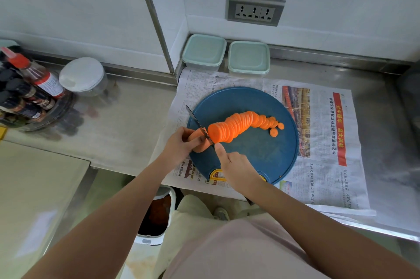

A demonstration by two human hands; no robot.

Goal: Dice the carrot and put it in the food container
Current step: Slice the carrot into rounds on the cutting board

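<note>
Trouble from here, I judge, sits at the middle left of the blue board (261,153), where the knife (200,125) meets the carrot (236,124). My left grip (180,142) pinches only a short stub (199,147) with fingertips just beside the blade, so a slip or a rolling stub could nick them. My right grip (237,166) is wrapped round the knife handle, forefinger along the spine. The carrot lies on the board as a leaning row of rounds, not yet diced, and the loose rounds at its right end could roll onto the newspaper (318,176). At upper centre, the left food container (203,52) and the right food container (248,58) both have lids on. No carrot shows in them, and I cannot tell whether they hold anything.
</note>
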